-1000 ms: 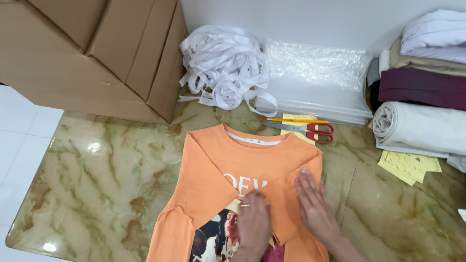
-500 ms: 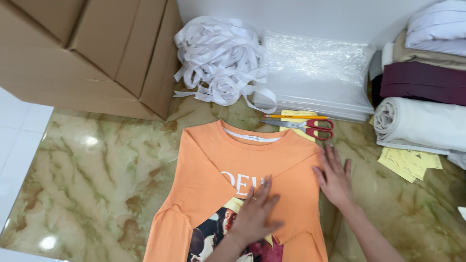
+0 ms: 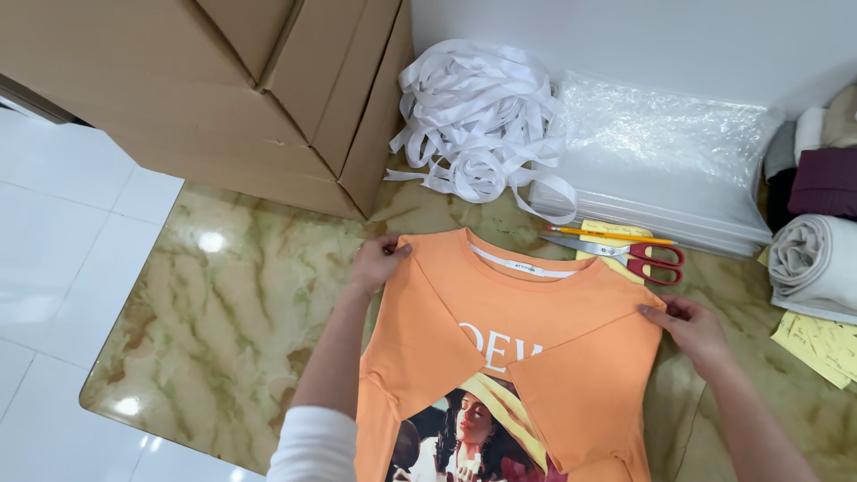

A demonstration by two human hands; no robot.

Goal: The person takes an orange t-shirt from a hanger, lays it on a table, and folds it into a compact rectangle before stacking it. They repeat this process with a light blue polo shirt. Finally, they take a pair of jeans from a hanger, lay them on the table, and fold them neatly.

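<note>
An orange sweatshirt (image 3: 527,357) lies flat, front up, on the green and cream marble table (image 3: 223,330), its collar toward the far side and both sleeves folded inward so that they cross over the chest print of white letters and a pictured figure. The left hand (image 3: 377,262) pinches the garment's left shoulder corner, fingers and thumb closed on the cloth in a firm grip. The right hand (image 3: 694,327) holds the right shoulder corner the same way, its grip clamped on the fabric edge. A white sleeve covers the left forearm at the near edge of the picture. Just beyond the collar, to the right, a pair of red-handled scissors (image 3: 638,257) lies on a yellow slip of paper (image 3: 607,230) with a yellow pencil (image 3: 611,236) beside it. Farther off sits a tangled heap of white ribbon (image 3: 478,120), and right of it a stack of clear plastic bags (image 3: 661,161). A large cardboard box (image 3: 223,89) fills the far left corner. At the right edge are rolled fabrics (image 3: 812,259) in cream, maroon and grey, with yellow notes (image 3: 817,344) lying near them on the table.
</note>
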